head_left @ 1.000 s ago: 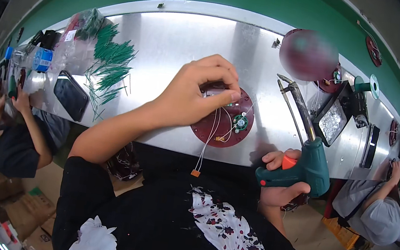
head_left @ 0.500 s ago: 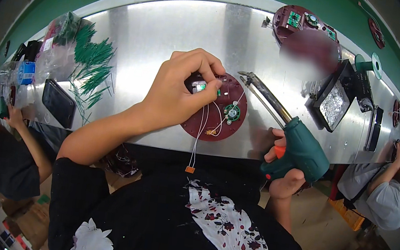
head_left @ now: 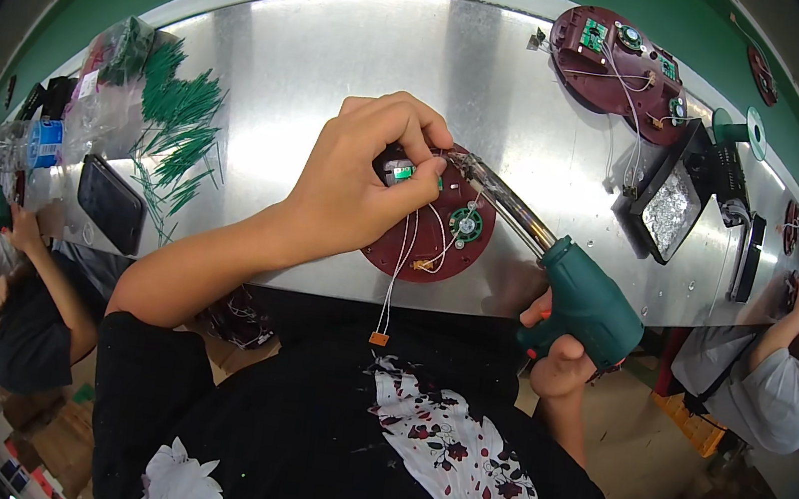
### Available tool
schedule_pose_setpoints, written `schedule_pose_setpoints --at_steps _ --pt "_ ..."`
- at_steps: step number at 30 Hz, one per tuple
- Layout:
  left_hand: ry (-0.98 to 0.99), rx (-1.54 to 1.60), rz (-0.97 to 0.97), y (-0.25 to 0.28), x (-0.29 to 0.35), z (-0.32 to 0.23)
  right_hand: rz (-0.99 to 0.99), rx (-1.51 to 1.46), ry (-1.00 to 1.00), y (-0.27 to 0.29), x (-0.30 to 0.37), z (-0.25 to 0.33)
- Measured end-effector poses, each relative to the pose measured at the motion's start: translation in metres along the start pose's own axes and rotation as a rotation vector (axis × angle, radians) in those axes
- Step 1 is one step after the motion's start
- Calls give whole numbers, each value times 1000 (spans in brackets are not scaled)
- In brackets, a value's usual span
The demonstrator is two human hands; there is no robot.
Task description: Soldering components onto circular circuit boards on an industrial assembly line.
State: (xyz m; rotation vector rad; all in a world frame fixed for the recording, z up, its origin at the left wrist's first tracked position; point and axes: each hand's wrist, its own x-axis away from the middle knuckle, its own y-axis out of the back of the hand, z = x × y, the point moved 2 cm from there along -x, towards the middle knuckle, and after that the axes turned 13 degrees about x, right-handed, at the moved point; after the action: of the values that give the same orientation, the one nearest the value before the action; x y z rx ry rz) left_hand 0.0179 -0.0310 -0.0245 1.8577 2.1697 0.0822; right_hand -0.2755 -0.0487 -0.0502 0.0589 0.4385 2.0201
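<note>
A round maroon plastic housing (head_left: pixel 453 262) lies at the bench's near edge, partly hidden under my left hand (head_left: pixel 353 178). The thumb and forefinger of that hand are pinched together over the housing's far side; whatever is between them is too small to make out. My right hand (head_left: pixel 561 367) grips a green soldering gun (head_left: pixel 594 305), its metal tip reaching in beside my left fingertips. On the housing sit a round green circuit board (head_left: pixel 466 224) and thin white wires (head_left: pixel 408 236). A small orange piece (head_left: pixel 379 339) hangs from two wires over the edge.
Green wire lengths (head_left: pixel 189 126), a black phone (head_left: pixel 111 203) and plastic bags (head_left: pixel 119 81) lie left. Far right are another maroon assembly (head_left: pixel 599 79), a green spool (head_left: pixel 738 131) and a black tray (head_left: pixel 669 209) of silvery bits. Other people work at both sides.
The soldering gun has moved left, bringing its tip from apart to right beside my left fingertips. My left hand keeps its pinch in nearly the same place.
</note>
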Motion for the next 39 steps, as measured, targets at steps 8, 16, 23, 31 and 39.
schedule_pose_setpoints --at_steps 8,16,23,31,39 --pt "-27 -32 0 1 -1 -2 -32 90 -132 -1 -3 11" --pt "-45 -39 1 1 -2 -1 -77 19 -179 -2 -6 13" --pt "-72 -36 -46 -2 -3 -3 -107 -49 -108 1 -11 5" --pt "19 48 14 2 -6 -11 -202 -150 -24 -2 -18 6" --pt "-213 -495 174 3 12 -58 -194 -196 -13 4 -10 -1"
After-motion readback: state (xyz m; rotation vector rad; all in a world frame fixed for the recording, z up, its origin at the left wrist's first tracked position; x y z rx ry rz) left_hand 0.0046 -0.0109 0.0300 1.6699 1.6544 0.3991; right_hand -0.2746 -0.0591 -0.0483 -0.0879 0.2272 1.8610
